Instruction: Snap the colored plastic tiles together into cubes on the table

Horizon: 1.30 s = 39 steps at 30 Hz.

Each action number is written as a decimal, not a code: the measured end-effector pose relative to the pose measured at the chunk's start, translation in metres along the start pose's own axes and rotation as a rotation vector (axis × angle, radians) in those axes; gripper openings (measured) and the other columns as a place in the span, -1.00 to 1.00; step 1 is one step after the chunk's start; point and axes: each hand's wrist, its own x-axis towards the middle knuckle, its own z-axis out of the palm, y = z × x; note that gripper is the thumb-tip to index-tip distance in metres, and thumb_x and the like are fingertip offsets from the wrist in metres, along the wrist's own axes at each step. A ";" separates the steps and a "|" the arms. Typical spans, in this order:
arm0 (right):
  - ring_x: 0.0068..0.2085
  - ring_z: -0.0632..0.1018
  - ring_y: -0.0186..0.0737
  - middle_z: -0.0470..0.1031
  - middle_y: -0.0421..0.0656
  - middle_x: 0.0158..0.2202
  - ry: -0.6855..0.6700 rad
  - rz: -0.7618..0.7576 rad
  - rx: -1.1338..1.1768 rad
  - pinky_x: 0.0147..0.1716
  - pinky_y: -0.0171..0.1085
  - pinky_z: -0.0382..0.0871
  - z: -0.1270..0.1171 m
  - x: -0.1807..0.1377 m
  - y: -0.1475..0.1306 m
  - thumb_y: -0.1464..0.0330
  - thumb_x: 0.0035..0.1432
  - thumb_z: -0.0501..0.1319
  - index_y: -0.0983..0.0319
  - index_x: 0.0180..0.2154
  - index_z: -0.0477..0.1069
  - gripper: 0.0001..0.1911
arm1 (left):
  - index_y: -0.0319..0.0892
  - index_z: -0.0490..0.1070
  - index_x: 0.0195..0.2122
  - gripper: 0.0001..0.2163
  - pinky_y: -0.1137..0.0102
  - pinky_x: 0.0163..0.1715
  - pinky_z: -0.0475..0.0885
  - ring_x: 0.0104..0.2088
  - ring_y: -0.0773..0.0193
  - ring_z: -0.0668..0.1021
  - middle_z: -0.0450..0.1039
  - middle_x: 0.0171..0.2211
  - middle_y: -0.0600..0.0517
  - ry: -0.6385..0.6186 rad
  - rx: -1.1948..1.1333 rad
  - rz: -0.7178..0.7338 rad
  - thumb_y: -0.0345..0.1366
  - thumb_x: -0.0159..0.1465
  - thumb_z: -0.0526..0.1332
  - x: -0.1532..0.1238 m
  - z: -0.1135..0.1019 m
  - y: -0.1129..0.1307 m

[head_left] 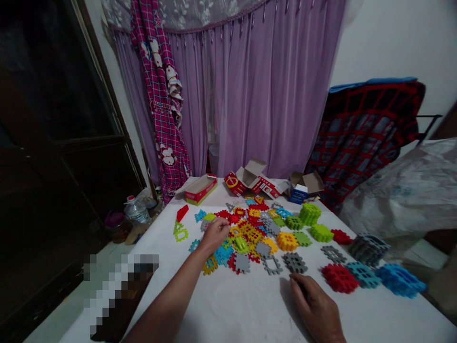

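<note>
My left hand (pixel 216 234) reaches into a loose pile of plastic interlocking building pieces, its fingers curled down beside a red piece (pixel 233 218). What its fingertips hold, if anything, is hidden. Around it lie yellow pieces (pixel 250 232), blue pieces (pixel 223 253) and a grey piece (pixel 242 263). Lower right, my right hand (pixel 316 305) hovers or rests just over the tablecloth, fingers curled in with nothing visible in them. Closest to it are a dark grey stack (pixel 294 263) and a grey square frame (pixel 272 265).
Sorted stacks stand on the right: a red stack (pixel 340 277), a blue stack (pixel 400 280), a green stack (pixel 310 214) and a yellow stack (pixel 287 241). Opened boxes, including a red-and-green box (pixel 202 189) and a blue box (pixel 299 194), line the back of the white-covered table (pixel 250 309).
</note>
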 end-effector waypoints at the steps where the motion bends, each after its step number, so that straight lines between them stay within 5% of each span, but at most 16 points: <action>1: -0.40 0.61 -0.23 0.61 -0.13 -0.36 -0.007 0.009 0.004 -0.43 -0.36 0.49 0.001 0.001 -0.002 0.16 0.23 0.08 0.16 -0.33 0.52 -0.68 | -0.18 0.46 -0.18 -0.83 0.36 -0.05 0.39 -0.10 0.26 0.50 0.49 -0.15 -0.02 -0.019 -0.299 -0.057 -0.27 0.29 0.14 -0.010 0.009 0.002; 4: -0.36 0.61 -0.23 0.60 -0.12 -0.35 -0.027 0.018 0.028 -0.39 -0.36 0.49 0.006 0.004 -0.010 0.20 0.24 0.07 0.18 -0.32 0.53 -0.70 | -0.18 0.45 -0.20 -0.72 0.38 -0.16 0.44 -0.20 0.28 0.53 0.51 -0.20 -0.01 -0.154 -0.967 -0.249 -0.10 0.18 0.30 -0.040 0.037 0.008; 7: -0.39 0.60 -0.26 0.60 -0.11 -0.35 -0.028 0.055 0.060 -0.39 -0.36 0.47 0.011 0.008 -0.022 0.23 0.23 0.08 0.20 -0.28 0.53 -0.71 | -0.20 0.46 -0.23 -0.66 0.38 -0.16 0.46 -0.27 0.33 0.55 0.53 -0.19 -0.03 -0.274 -1.211 -0.369 -0.12 0.05 0.43 -0.061 0.052 0.015; 14: -0.43 0.58 -0.27 0.61 -0.06 -0.29 -0.057 0.259 0.335 -0.43 -0.34 0.47 0.022 0.014 -0.041 0.18 0.22 0.12 0.27 -0.03 0.49 -0.60 | -0.24 0.52 -0.17 -0.65 0.37 -0.15 0.48 -0.20 0.28 0.58 0.55 -0.10 -0.13 -0.482 -1.241 -0.402 -0.16 0.07 0.44 -0.072 0.056 0.029; 24: -0.42 0.55 -0.26 0.61 -0.09 -0.33 -0.070 0.408 0.552 -0.39 -0.29 0.46 0.026 0.014 -0.042 0.13 0.14 0.18 0.29 -0.04 0.51 -0.54 | -0.23 0.52 -0.14 -0.62 0.39 -0.21 0.47 -0.25 0.28 0.59 0.56 -0.14 -0.14 -0.636 -1.150 -0.401 -0.13 0.08 0.43 -0.078 0.059 0.032; 34: -0.57 0.46 -0.29 0.49 -0.20 -0.56 -0.033 0.630 0.724 -0.54 -0.31 0.38 0.026 0.014 -0.044 -0.01 -0.01 0.28 0.25 -0.27 0.45 -0.54 | -0.20 0.46 -0.21 -0.61 0.49 -0.38 0.45 -0.35 0.36 0.58 0.55 -0.26 -0.02 -0.464 -1.043 -0.428 -0.09 0.02 0.44 -0.080 0.079 0.040; 39: -0.53 0.49 -0.27 0.50 -0.17 -0.52 -0.115 0.553 0.665 -0.50 -0.31 0.39 0.020 0.010 -0.043 0.03 0.13 0.19 0.24 -0.36 0.46 -0.61 | -0.19 0.41 -0.26 -0.63 0.54 -0.54 0.38 -0.49 0.40 0.54 0.50 -0.44 0.09 -0.295 -0.942 -0.463 -0.09 0.01 0.42 -0.077 0.084 0.042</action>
